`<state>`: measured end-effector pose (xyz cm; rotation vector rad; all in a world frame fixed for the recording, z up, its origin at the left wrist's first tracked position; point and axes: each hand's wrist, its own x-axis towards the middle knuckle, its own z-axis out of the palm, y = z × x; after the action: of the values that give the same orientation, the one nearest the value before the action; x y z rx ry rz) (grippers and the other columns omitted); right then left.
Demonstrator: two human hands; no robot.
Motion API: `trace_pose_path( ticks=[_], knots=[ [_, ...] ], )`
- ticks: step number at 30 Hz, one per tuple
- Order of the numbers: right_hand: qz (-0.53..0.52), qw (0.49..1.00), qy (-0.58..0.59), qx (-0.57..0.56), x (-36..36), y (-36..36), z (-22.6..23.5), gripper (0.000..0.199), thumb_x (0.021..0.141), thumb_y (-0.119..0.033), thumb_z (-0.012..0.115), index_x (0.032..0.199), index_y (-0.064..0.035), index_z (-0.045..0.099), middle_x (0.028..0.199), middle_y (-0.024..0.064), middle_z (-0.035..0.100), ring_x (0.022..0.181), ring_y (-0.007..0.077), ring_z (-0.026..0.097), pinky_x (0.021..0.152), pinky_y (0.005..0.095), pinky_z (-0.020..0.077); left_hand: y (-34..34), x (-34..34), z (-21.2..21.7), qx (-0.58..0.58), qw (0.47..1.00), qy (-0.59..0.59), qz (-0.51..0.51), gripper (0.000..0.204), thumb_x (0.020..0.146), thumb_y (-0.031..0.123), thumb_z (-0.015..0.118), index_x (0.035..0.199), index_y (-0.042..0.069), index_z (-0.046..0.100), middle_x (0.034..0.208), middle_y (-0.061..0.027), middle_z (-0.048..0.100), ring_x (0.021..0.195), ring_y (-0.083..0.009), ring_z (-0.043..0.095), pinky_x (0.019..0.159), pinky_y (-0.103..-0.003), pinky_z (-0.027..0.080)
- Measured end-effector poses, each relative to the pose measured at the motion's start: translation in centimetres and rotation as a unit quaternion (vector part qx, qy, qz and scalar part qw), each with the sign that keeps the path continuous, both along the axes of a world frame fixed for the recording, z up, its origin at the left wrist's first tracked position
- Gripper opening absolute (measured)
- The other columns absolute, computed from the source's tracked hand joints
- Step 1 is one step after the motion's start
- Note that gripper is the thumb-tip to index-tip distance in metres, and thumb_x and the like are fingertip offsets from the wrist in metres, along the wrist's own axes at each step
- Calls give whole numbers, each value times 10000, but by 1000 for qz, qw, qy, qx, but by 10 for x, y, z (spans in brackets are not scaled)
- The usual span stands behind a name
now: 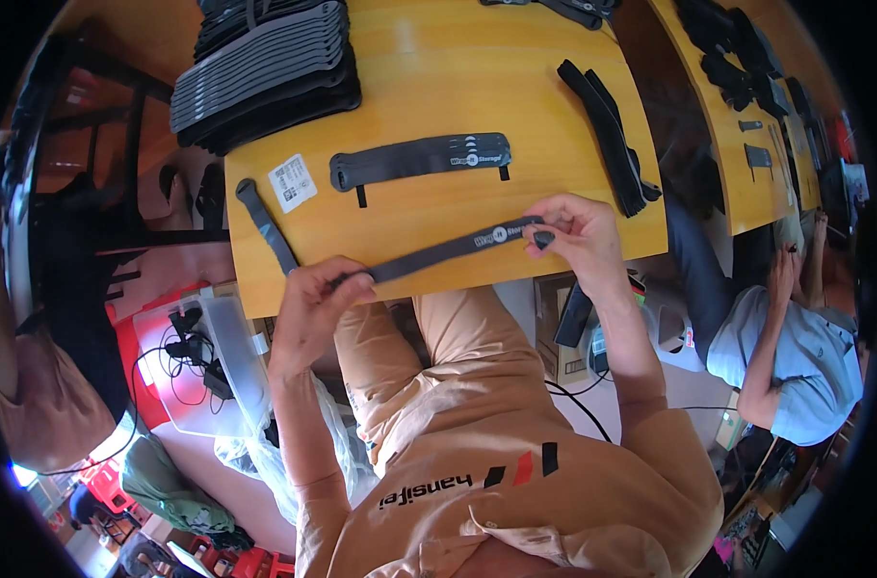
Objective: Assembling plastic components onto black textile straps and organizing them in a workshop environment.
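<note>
While both of my hands hold the dark strap point(438, 252) stretched out over the near edge of the table point(554, 96), the left hand point(313, 303) has its grip pinched shut on the plain end and the right hand point(578, 236) has its grip closed on the end carrying a small white round mark. That strap hangs just above the near edge, not lying flat.

As to how far things stand, I judge the work is mid-batch: one wider strap with two short tabs point(419, 159) lies flat in the middle of the table, a tall stack of black straps point(265, 72) sits at the far left corner, a pair of long black strips point(607, 135) lies toward the right edge, and a single narrow strip point(265, 226) lies beside a white label point(292, 182) near the left edge.

For containers, a clear plastic bin point(226, 356) stands on the floor by my left knee; it seems to hold black cables, though the view is too warped to be sure.
</note>
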<state>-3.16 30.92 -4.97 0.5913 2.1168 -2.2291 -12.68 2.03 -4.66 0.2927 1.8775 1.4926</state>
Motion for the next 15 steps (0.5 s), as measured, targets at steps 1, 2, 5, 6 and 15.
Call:
trace_pose_path(
  ticks=[1,2,5,6,15],
  knots=[
    [-13,999,7,-28,-5,3,-6,123,815,75,563,931,56,598,783,92,638,659,117,621,588,214,514,3,-5,-4,0,998,13,66,117,839,78,610,873,-32,630,717,-12,593,686,-62,535,639,-207,434],
    [-28,999,7,-36,-10,4,-11,105,815,59,568,916,56,595,769,84,631,657,115,614,573,217,515,9,-10,-4,-13,994,32,105,121,836,90,617,869,-25,632,717,-9,595,684,-62,537,627,-204,432],
    [-67,995,21,-65,-26,6,-17,96,809,47,583,902,38,606,762,63,623,636,90,589,541,204,492,24,-22,-14,-16,980,70,186,132,837,113,624,859,-17,634,709,3,588,668,-54,528,600,-197,425],
    [-67,995,19,-64,-31,7,-18,96,809,47,583,902,38,606,762,63,623,636,90,589,541,204,492,29,-25,-18,-9,976,81,202,144,832,129,635,849,-14,632,688,11,572,636,-46,502,572,-191,408],
    [-89,986,90,113,-53,10,-52,155,746,89,636,881,16,650,756,26,606,692,49,541,644,181,441,45,-39,-41,-86,944,182,263,139,808,105,658,839,-25,616,655,6,552,590,-54,458,548,-194,377]
  ],
)
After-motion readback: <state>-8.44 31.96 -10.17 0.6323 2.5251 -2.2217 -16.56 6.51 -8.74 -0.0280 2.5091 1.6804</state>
